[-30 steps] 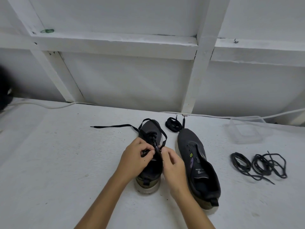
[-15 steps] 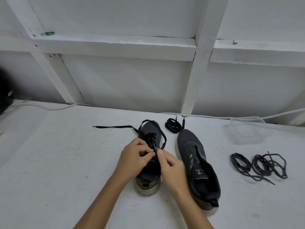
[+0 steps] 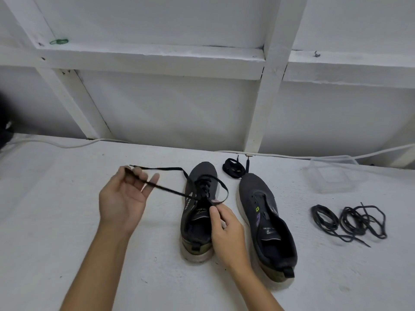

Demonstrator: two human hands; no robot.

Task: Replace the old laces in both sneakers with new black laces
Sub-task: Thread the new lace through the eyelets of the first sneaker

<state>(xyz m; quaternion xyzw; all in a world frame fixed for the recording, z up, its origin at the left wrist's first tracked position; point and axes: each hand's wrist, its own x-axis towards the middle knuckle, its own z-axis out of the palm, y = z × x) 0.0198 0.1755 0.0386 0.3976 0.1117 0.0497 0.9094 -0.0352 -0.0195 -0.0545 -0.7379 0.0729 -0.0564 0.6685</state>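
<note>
Two dark grey sneakers stand side by side on the white table. The left sneaker (image 3: 203, 171) carries a black lace (image 3: 170, 191) threaded through most of its eyelets. My left hand (image 3: 125, 198), out to the left of that shoe, holds one strand drawn taut from the eyelets. The lace's free end (image 3: 166, 168) loops back over the toe. My right hand (image 3: 224, 227) pinches the other strand at the top of the tongue. The right sneaker (image 3: 253, 187) has no lace in it. A coiled black lace (image 3: 233, 168) lies behind the two toes.
Two loose bundles of dark laces (image 3: 350, 221) lie right of the shoes. A clear plastic container (image 3: 332, 176) sits behind them. A white cable (image 3: 67, 144) runs along the wall's foot. A dark object (image 3: 4, 131) shows at the left edge.
My left hand has left the tongue and swung out to the left, drawing a lace strand taut. My right hand stays at the tongue, still pinching the other strand.
</note>
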